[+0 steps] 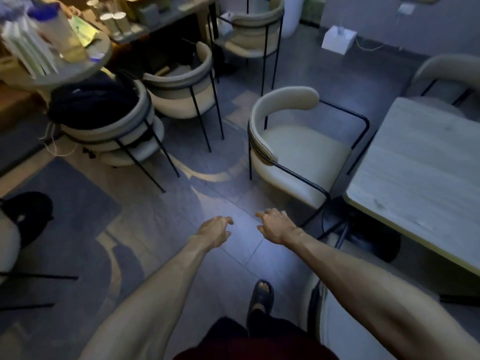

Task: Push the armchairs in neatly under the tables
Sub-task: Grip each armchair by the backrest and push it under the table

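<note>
A cream armchair (pixel 298 152) with a curved back and black metal frame stands on the floor beside the pale wooden table (pixel 420 172), its seat facing the table and only its front edge near the tabletop. My left hand (pixel 213 231) and my right hand (pixel 275 226) reach forward over the floor, fingers loosely spread, holding nothing. Both hands are short of the armchair's near corner and touch nothing.
Two cream armchairs (pixel 181 92) stand at the left by a cluttered round table (pixel 78 63); one holds dark clothing (pixel 93 102). Another armchair (pixel 257 29) sits at the far table, one more (pixel 446 71) behind the pale table. A chair back (pixel 335 318) is under my right arm.
</note>
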